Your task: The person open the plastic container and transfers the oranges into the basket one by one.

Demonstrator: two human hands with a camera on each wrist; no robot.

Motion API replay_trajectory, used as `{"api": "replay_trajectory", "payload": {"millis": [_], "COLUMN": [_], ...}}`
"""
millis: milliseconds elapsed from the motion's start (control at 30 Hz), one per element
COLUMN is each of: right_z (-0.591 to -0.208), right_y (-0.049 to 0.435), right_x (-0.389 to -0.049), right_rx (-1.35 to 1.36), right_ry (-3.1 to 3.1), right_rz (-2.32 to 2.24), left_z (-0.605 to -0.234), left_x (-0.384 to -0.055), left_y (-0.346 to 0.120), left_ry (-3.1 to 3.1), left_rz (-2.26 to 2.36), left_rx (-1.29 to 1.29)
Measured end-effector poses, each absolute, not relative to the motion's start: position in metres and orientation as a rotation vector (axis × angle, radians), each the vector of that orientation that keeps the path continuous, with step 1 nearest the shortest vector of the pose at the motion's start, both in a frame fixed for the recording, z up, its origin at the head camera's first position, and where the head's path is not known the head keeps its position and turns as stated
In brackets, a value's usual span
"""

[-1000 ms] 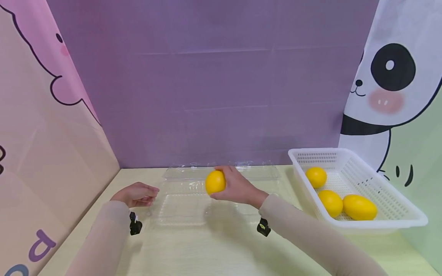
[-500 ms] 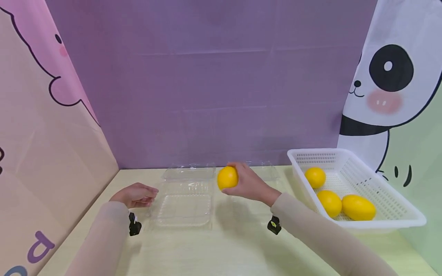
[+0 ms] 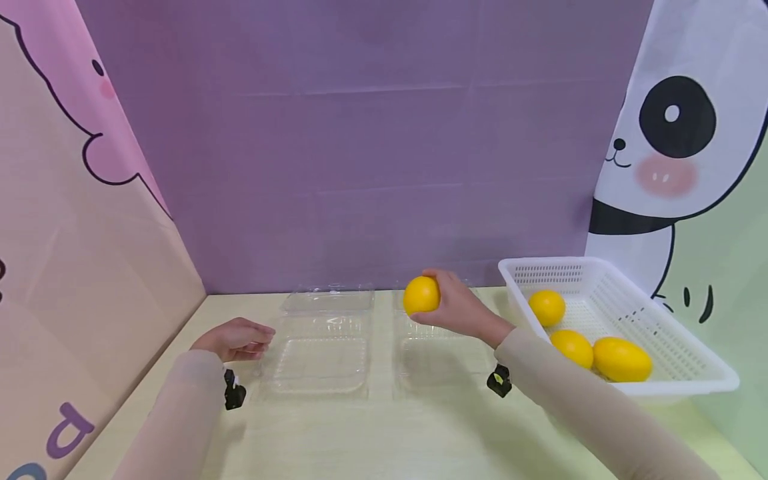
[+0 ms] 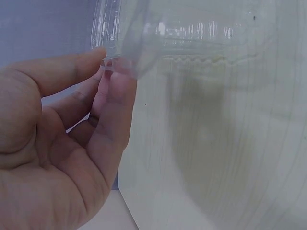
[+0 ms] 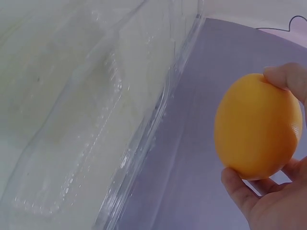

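Note:
Two clear plastic clamshell boxes lie side by side on the table, lids folded back toward the purple backdrop. At the near left edge of the left clamshell box (image 3: 321,365), my left hand (image 3: 234,339) pinches the clear rim between thumb and fingertips, as the left wrist view shows at the box's edge (image 4: 117,57). My right hand (image 3: 459,305) grips a smooth yellow lemon (image 3: 421,295) by its sides, raised above the back part of the right clamshell box (image 3: 441,363). In the right wrist view the lemon (image 5: 256,127) appears oval, held between thumb and fingers.
A white perforated basket (image 3: 678,387) stands at the right with three more lemons (image 3: 622,359) inside. Printed fabric walls close off the left, the back and the right of the pale wooden table (image 3: 336,440).
My right hand has moved to the right and slightly up with the lemon, from over the left clamshell box to over the right one. The left hand stays in place.

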State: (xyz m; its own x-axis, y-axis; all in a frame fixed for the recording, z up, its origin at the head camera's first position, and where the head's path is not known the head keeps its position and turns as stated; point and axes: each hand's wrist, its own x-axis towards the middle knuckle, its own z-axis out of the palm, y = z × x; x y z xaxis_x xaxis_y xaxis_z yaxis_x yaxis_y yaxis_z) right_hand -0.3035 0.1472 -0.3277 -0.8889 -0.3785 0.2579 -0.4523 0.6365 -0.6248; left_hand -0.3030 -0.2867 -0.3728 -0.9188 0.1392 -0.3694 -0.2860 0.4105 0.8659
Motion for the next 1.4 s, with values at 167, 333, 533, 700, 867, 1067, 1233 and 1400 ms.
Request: {"api": "replay_trajectory", "payload": {"millis": [167, 333, 533, 700, 867, 1067, 1233, 1400], "right_z": [-0.327, -0.326, -0.321, -0.316, -0.313, -0.312, -0.311, -0.307], "right_y": [0.159, 0.17, 0.182, 0.194, 0.207, 0.22, 0.231, 0.243], "right_x": [-0.306, -0.308, -0.309, -0.309, -0.312, -0.315, -0.315, -0.317], "right_rx": [0.669, 0.653, 0.633, 0.587, 0.57, 0.552, 0.529, 0.501], "right_ry": [-2.75, -2.743, -2.737, -2.744, -2.738, -2.714, -2.721, -2.714], "right_rz": [1.077, 1.061, 1.009, 0.998, 0.987, 0.991, 0.969, 0.947], "left_z": [-0.374, -0.374, -0.373, -0.372, -0.372, -0.371, -0.372, -0.372], "left_x": [-0.304, -0.304, -0.304, -0.303, -0.303, -0.302, -0.303, -0.301], "left_y": [-0.287, -0.287, -0.284, -0.283, -0.284, -0.284, -0.282, -0.282], "left_ry": [2.281, 2.289, 2.302, 2.303, 2.291, 2.298, 2.301, 2.304], "left_rz": [1.525, 1.521, 1.507, 1.506, 1.517, 1.506, 1.505, 1.505], "left_rx": [-0.122, -0.141, -0.153, -0.14, -0.149, -0.13, -0.158, -0.157]}}
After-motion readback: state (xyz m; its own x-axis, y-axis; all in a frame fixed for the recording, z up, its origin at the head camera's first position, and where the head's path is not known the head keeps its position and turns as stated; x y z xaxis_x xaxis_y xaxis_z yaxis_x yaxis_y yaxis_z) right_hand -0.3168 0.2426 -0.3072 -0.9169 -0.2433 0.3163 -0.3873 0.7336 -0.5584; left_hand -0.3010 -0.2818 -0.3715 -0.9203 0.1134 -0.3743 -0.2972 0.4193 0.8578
